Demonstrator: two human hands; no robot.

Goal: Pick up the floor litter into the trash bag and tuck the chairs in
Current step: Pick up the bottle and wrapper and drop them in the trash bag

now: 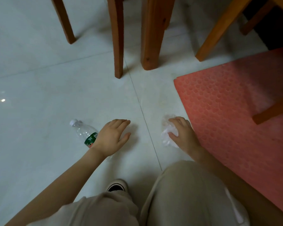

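Observation:
A clear plastic bottle (pixel 82 131) with a white cap and a green label lies on its side on the pale tiled floor. My left hand (pixel 112 137) hovers palm down over the bottle's lower end, fingers apart and holding nothing; my wrist hides that end. To the right of the tile seam, my right hand (pixel 182 134) closes on a crumpled piece of clear-white plastic (pixel 166 137) that rests on the floor beside the red mat. Whether this plastic is litter or the trash bag I cannot tell.
Brown wooden chair legs (pixel 118 46) and a thicker table leg (pixel 151 38) stand just beyond my hands. A red dimpled mat (pixel 227 111) covers the floor at right, with lighter wooden legs (pixel 219 31) on and near it. My knees and one shoe (pixel 117 186) are at the bottom.

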